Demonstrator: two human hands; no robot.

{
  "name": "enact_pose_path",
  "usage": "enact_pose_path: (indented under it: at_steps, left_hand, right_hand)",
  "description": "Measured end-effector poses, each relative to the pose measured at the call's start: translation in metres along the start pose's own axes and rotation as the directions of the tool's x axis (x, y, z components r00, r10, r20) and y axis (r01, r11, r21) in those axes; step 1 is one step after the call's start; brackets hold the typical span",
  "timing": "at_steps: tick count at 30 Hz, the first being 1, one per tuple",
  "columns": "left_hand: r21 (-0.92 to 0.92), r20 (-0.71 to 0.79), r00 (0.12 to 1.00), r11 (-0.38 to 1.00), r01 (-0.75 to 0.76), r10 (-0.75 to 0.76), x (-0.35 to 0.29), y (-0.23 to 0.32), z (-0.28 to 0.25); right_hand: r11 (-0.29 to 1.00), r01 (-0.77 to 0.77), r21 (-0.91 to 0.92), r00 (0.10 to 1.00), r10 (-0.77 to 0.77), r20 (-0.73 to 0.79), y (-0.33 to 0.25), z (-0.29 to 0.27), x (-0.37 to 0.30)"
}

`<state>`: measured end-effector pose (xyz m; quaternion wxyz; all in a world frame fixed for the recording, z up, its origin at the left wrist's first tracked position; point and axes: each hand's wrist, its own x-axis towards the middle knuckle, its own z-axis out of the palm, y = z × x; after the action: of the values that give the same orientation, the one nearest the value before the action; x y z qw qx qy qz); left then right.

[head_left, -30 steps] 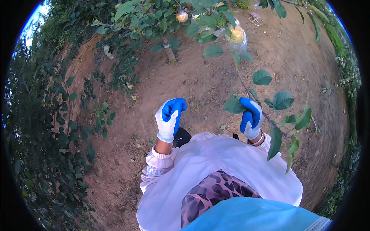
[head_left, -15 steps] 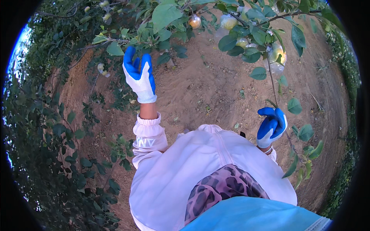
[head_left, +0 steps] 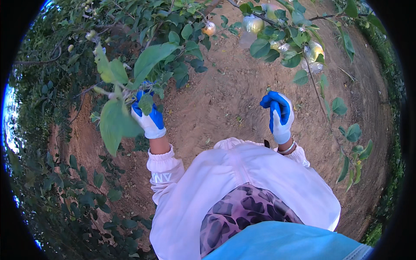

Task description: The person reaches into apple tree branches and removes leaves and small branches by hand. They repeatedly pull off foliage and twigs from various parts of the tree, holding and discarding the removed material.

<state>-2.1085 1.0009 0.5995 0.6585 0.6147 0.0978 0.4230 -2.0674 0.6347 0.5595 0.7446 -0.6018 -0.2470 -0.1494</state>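
Note:
My left hand (head_left: 150, 121), in a white glove with blue coating, is closed at a leafy apple branch (head_left: 125, 92). Large leaves near the camera hide some of its fingers. My right hand (head_left: 281, 118), gloved the same way, is raised over the soil in front of my body. Its fingers are curled together, and whatever they may hold is too small to make out. Right of and beyond that hand hang several pale yellow apples in clear plastic bags, one of them a bagged apple (head_left: 313, 52). An orange-tinted apple (head_left: 209, 29) hangs farther left.
A thin branch (head_left: 321, 102) with leaves hangs down to the right of my right hand. Dense foliage (head_left: 82, 190) fills the left side. Brown soil (head_left: 212, 108) lies below, with a green strip (head_left: 385, 173) along the right edge. Small green fruit (head_left: 90, 34) hangs at upper left.
The leafy branch at my left hand now appears lower and closer to the camera. My left hand has come down and closed at it. The right hand has moved left and up.

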Motion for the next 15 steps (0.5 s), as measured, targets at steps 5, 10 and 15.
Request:
enact_pose_path:
  at_steps: [5,10,15]
  left_hand:
    - [-0.326,0.074,0.997,0.944,0.057,-0.035,-0.003,-0.01,-0.04]
    - [-0.317,0.118,0.989,0.94,0.124,-0.091,-0.01,-0.006,-0.043]
    - [-0.313,0.162,0.984,0.943,0.117,-0.068,-0.009,-0.005,-0.054]
  right_hand:
    - [0.978,-0.094,-0.187,0.992,0.108,0.066,0.033,0.062,0.044]
    - [0.851,0.073,-0.52,0.997,-0.046,0.065,0.091,0.096,0.123]
    - [0.611,0.144,-0.778,0.989,-0.083,0.118,0.116,0.12,0.191]
